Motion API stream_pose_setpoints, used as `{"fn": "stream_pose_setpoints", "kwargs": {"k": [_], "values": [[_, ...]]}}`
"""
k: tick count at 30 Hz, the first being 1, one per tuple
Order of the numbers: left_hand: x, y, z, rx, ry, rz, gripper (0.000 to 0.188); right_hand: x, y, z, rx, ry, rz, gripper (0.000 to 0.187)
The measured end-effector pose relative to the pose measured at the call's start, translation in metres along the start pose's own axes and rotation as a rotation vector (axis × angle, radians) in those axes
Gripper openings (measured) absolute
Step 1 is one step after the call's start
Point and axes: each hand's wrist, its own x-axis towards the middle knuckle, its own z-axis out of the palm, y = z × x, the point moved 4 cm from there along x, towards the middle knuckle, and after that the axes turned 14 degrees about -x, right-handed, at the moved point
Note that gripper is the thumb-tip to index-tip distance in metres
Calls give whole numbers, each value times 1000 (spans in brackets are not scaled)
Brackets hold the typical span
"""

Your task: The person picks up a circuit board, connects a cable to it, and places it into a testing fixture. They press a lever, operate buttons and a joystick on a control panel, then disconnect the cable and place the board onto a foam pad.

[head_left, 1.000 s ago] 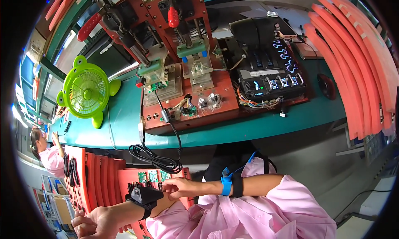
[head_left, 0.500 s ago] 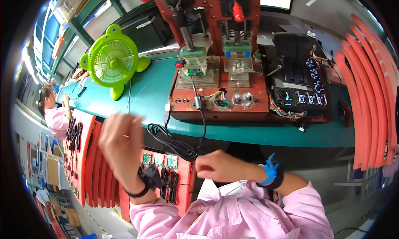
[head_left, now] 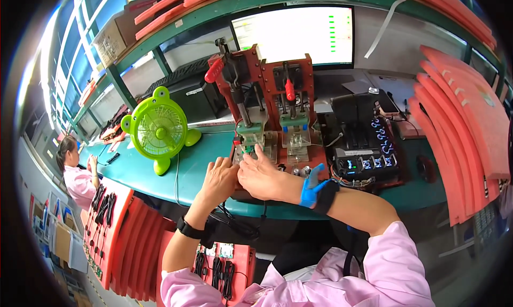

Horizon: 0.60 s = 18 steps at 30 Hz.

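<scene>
Both hands meet at the front of the left station of a red test fixture (head_left: 316, 85). My left hand (head_left: 219, 179) is closed, its fingertips bent in against the fixture's front left; whatever it holds is hidden. Beside it, my right hand (head_left: 263, 174) reaches in with one finger raised at a small green circuit board (head_left: 247, 149) under the left press. The other fingers close toward my left hand, and I cannot make out what is in them. A coiled black cable (head_left: 235, 225) hangs below the hands at the bench edge.
A green frog-shaped fan (head_left: 160, 130) stands left on the green bench (head_left: 208, 141). Right are a black control box (head_left: 368, 165), a mouse (head_left: 426, 168) and stacked red trays (head_left: 454, 141). More trays (head_left: 128, 243) stand lower left. A monitor (head_left: 296, 36) is behind; a co-worker (head_left: 77, 171) sits far left.
My left hand has moved right and forward from above the lower trays to the fixture. My right hand has gone from the bench edge up to the left station. The view has tilted up.
</scene>
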Motion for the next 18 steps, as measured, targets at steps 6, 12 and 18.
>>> {"fn": "stream_pose_setpoints", "kwargs": {"k": [6,12,18], "values": [[8,-17,-8,-173,-178,92,19,12,-5,13,25,-150,-45,15],[14,-27,4,-176,-217,60,14,21,7,32,119,-17,18,14],[4,-36,9,-177,-95,-196,12,35,6,37,-10,88,15,14]]}}
